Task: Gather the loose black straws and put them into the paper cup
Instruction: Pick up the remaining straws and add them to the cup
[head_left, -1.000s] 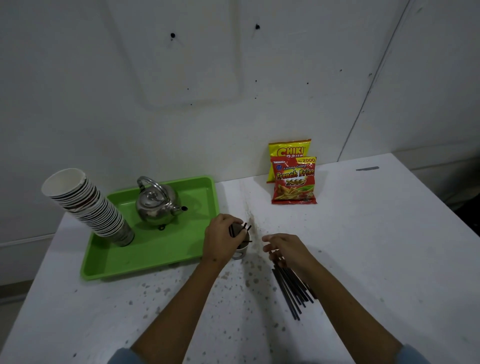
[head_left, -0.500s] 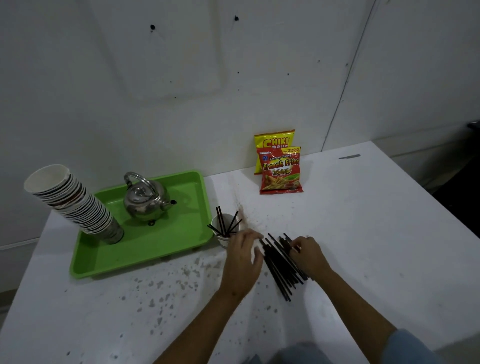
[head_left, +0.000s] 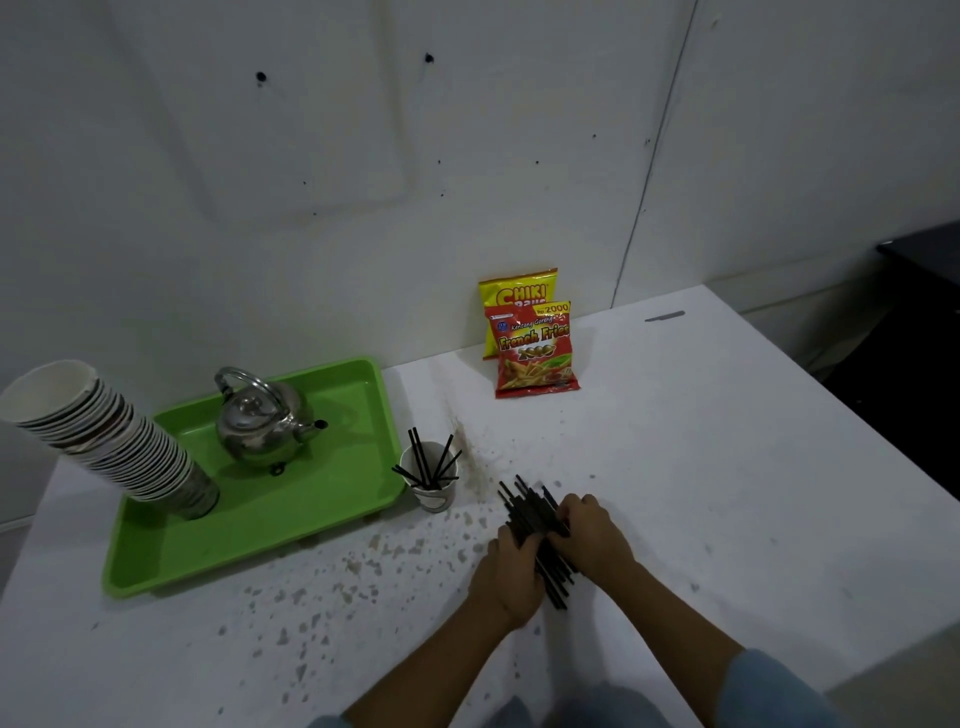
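A bundle of loose black straws (head_left: 525, 506) lies on the white table (head_left: 727, 467), pressed together between both hands. My left hand (head_left: 511, 569) cups the bundle from the left, and my right hand (head_left: 592, 535) closes over it from the right. The straws' far ends stick out past the fingers and the near ends poke out toward me. A white paper cup (head_left: 434, 491) stands upright to the left of the bundle, beside the tray, with several black straws leaning in it.
A green tray (head_left: 171, 556) on the left carries a metal kettle (head_left: 260, 423) and a leaning stack of paper cups (head_left: 104, 441). Two snack bags (head_left: 532, 338) rest against the wall. Brown stains speckle the table near the cup. The table's right edge drops off.
My left hand has left the cup and come right to the straw pile. Both hands have closed in and squeezed the spread straws into a tighter bundle.
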